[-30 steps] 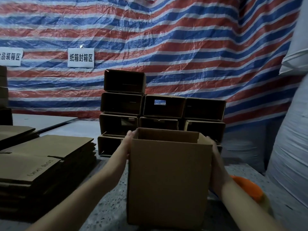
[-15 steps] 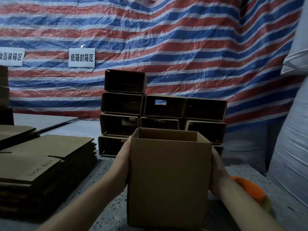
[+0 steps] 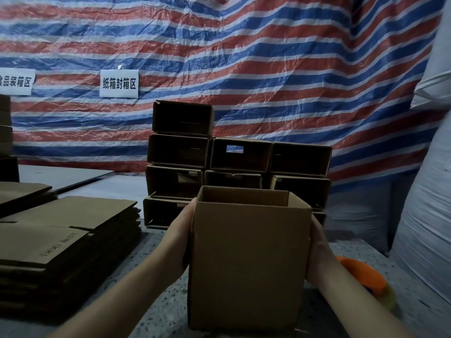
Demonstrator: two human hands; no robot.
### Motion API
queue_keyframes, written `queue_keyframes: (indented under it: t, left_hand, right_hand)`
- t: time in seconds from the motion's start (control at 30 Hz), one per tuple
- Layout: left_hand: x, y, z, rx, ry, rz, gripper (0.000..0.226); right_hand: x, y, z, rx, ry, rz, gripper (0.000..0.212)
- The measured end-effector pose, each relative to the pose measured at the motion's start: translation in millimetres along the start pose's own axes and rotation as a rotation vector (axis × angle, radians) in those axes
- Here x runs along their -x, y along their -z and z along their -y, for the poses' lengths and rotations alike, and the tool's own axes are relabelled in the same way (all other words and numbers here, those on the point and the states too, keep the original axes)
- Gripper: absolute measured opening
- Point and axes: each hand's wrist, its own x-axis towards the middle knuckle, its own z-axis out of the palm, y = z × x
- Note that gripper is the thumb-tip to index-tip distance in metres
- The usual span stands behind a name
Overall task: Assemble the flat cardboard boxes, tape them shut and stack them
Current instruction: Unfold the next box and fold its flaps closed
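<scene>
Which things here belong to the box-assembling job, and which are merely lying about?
Job:
open cardboard box between left hand and right hand
flat box pile
stacked boxes
orange tape dispenser

Lying about:
striped tarp
paper signs
white sacks

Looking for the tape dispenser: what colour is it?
Orange; the tape dispenser shows on the table behind the right forearm, head view.
</scene>
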Motion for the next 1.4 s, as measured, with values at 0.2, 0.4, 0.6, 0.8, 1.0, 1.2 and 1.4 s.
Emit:
queue_keyframes:
  t: [0.2, 0.4, 0.6, 0.8, 1.0, 1.2, 1.4]
  left_hand:
    - [3.0, 0.6, -2.4, -0.010, -0.015, 0.067, 0.050]
    - [5.5, -3.1, -4.4, -0.010, -0.010, 0.116, 0.045]
    - [1.5, 8.6, -5.8, -0.269, -0.657, -0.029, 0.034]
    - [0.2, 16.6, -15.5, -0.459, -0.772, -0.005, 0.046]
    - [2.7, 18.1, -24.7, -0.552, -0.859, 0.096, 0.056]
    - [5.4, 15.7, -30.7, -0.718, -1.160, 0.121, 0.036]
    - [3.2, 20.7, -30.7, -0.451, -0.730, 0.267, 0.060]
  right_hand:
    - [-1.0, 2.9, -1.7, 0.015, 0.014, -0.021, 0.045]
    - [2.8, -0.1, 1.4, -0.020, -0.015, -0.026, 0.053]
    - [-0.9, 0.2, -0.4, -0.053, -0.089, -0.154, 0.067]
    - [-3.7, -1.0, -1.0, -0.050, -0.102, -0.187, 0.058]
    - [-2.1, 1.1, -0.5, -0.048, -0.133, -0.206, 0.065]
    - [1.5, 1.1, 5.1, -0.066, -0.136, -0.190, 0.071]
    - [3.3, -5.5, 6.2, -0.029, -0.108, -0.123, 0.069]
